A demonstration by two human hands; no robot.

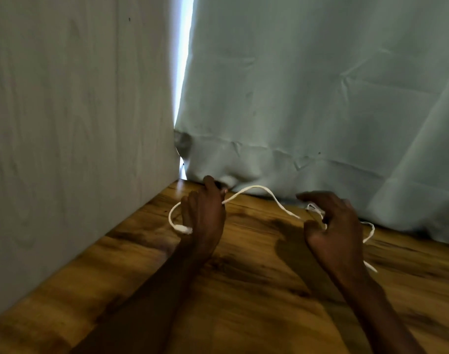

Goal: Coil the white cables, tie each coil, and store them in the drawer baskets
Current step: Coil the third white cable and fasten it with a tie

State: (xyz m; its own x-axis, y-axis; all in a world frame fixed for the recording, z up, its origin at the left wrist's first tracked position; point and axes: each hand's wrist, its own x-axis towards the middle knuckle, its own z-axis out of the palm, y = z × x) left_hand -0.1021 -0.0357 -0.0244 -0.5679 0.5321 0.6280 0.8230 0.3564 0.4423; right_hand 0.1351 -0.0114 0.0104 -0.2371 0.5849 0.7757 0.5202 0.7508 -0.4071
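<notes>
A thin white cable (259, 189) arcs above the wooden surface between my two hands. My left hand (205, 213) grips it, and a loop with the white plug end (183, 229) curls out to its left. My right hand (330, 223) pinches the other stretch of cable between thumb and curled fingers. From there the cable loops out to the right (370, 232) and trails down behind my wrist. No drawer or basket is in view.
The wooden tabletop (243, 290) fills the lower half of the view. A pale wall (77, 111) stands at the left. A light curtain (307, 98) hangs at the back, with its hem resting on the table's far edge.
</notes>
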